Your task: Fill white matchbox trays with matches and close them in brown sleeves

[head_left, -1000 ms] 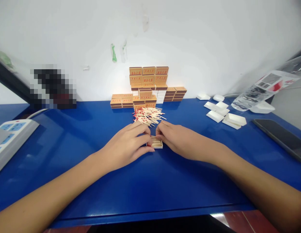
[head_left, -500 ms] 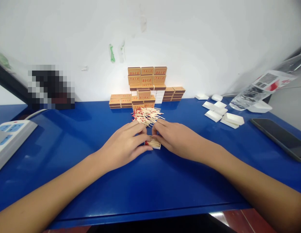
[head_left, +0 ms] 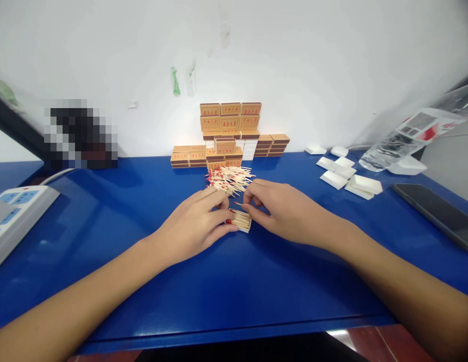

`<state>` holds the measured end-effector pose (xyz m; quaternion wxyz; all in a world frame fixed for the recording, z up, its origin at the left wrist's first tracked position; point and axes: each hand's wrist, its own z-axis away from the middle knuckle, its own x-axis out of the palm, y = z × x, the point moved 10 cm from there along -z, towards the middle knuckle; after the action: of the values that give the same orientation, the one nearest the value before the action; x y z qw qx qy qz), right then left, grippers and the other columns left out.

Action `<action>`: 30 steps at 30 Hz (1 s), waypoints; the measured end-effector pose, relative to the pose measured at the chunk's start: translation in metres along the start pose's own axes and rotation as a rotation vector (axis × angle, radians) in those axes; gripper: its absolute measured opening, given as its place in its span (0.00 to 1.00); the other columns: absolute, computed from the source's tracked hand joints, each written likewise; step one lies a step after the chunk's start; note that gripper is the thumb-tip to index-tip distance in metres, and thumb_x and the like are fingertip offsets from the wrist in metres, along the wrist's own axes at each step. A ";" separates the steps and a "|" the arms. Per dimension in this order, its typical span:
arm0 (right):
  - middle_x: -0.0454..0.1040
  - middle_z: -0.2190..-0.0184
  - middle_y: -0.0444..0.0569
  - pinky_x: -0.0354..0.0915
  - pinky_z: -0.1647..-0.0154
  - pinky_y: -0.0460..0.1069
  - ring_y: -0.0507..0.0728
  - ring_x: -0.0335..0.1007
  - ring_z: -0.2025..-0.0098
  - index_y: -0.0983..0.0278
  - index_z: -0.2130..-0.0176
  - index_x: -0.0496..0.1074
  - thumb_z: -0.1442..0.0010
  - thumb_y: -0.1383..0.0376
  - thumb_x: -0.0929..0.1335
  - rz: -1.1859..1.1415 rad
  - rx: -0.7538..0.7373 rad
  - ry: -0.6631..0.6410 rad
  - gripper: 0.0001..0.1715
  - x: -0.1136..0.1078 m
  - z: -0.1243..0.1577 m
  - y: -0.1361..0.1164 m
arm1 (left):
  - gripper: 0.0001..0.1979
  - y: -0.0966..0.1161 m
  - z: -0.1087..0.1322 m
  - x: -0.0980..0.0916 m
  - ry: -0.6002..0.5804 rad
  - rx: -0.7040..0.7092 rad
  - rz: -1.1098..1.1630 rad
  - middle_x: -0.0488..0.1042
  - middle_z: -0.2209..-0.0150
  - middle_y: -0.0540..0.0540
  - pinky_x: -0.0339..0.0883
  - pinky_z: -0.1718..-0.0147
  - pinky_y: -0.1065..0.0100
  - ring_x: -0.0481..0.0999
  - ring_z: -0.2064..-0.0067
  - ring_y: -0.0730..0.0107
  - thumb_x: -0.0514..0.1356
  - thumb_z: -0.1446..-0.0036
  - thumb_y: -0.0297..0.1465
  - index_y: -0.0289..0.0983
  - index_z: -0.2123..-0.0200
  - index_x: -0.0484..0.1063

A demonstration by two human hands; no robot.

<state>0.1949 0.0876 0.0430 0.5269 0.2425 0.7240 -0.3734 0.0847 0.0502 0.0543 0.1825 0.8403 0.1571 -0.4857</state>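
At the centre of the frame, a small white tray (head_left: 245, 231) lies on the blue worktop (head_left: 234, 281), part-hidden by fingers, with matches (head_left: 241, 219) laid side by side in it. The left hand (head_left: 196, 221) has its grip clamped on the tray's left end, thumb on the near side and fingers over the far side, probably so that the light tray does not slide. The right hand (head_left: 282, 211) has its grip pinched together on a single match (head_left: 239, 203), its red head pointing left, just above the tray's far edge. That matches the heads inside, which also lie to the left, so the hold seems chosen for alignment. Just beyond the fingers sits a loose match pile (head_left: 234, 178), presumably kept within easy reach. Matchboxes (head_left: 230, 123) stand stacked against the wall at upper centre, and spare trays (head_left: 333, 179) lie at centre right, seemingly out of the way.
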 end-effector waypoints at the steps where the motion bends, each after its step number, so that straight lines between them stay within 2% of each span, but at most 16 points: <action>1: 0.74 0.62 0.47 0.56 0.65 0.50 0.54 0.67 0.66 0.62 0.61 0.69 0.30 0.67 0.66 -0.001 0.007 0.003 0.04 0.000 0.000 0.002 | 0.12 0.000 0.000 0.000 -0.003 0.000 -0.004 0.73 0.60 0.43 0.69 0.58 0.61 0.71 0.58 0.63 0.61 0.28 0.36 0.35 0.60 0.80; 6: 0.74 0.63 0.47 0.55 0.66 0.49 0.54 0.67 0.67 0.63 0.61 0.69 0.31 0.67 0.66 -0.006 0.015 -0.002 0.04 0.002 -0.001 0.005 | 0.13 -0.001 0.001 0.001 -0.010 -0.003 -0.003 0.73 0.59 0.42 0.69 0.58 0.61 0.71 0.58 0.62 0.60 0.27 0.36 0.35 0.60 0.81; 14: 0.74 0.65 0.47 0.56 0.66 0.49 0.54 0.66 0.67 0.62 0.64 0.69 0.33 0.69 0.66 -0.037 -0.018 -0.012 0.05 -0.003 -0.001 -0.003 | 0.12 0.002 0.000 -0.001 0.021 0.012 0.009 0.73 0.59 0.43 0.70 0.59 0.62 0.72 0.59 0.64 0.59 0.27 0.35 0.37 0.60 0.81; 19: 0.74 0.66 0.46 0.56 0.65 0.49 0.54 0.66 0.67 0.62 0.64 0.71 0.34 0.68 0.69 -0.108 -0.046 -0.036 0.04 0.000 0.000 -0.010 | 0.07 0.004 -0.001 -0.019 0.165 0.002 0.006 0.76 0.61 0.43 0.72 0.57 0.60 0.74 0.60 0.64 0.61 0.28 0.33 0.36 0.57 0.77; 21: 0.75 0.66 0.46 0.56 0.64 0.49 0.54 0.66 0.67 0.62 0.63 0.71 0.33 0.69 0.69 -0.121 -0.064 -0.040 0.04 0.002 0.001 -0.014 | 0.07 0.001 -0.002 -0.022 0.182 -0.024 -0.013 0.77 0.60 0.43 0.72 0.55 0.59 0.75 0.59 0.62 0.61 0.29 0.33 0.35 0.55 0.76; 26: 0.75 0.66 0.45 0.56 0.65 0.49 0.53 0.65 0.68 0.62 0.62 0.71 0.31 0.67 0.68 -0.133 -0.041 -0.057 0.04 0.004 0.001 -0.011 | 0.10 -0.005 -0.002 -0.012 0.075 -0.059 -0.017 0.76 0.59 0.42 0.72 0.56 0.59 0.74 0.58 0.61 0.62 0.30 0.36 0.35 0.55 0.77; 30: 0.74 0.67 0.44 0.55 0.66 0.48 0.52 0.64 0.69 0.62 0.64 0.71 0.33 0.70 0.67 -0.106 -0.036 -0.041 0.05 0.000 0.000 -0.007 | 0.10 -0.003 -0.001 -0.007 0.040 -0.033 0.017 0.73 0.59 0.42 0.71 0.59 0.61 0.72 0.59 0.63 0.63 0.30 0.37 0.36 0.55 0.80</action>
<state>0.1898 0.0830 0.0449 0.5253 0.1864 0.7315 -0.3927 0.0806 0.0530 0.0599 0.1972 0.8480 0.1614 -0.4647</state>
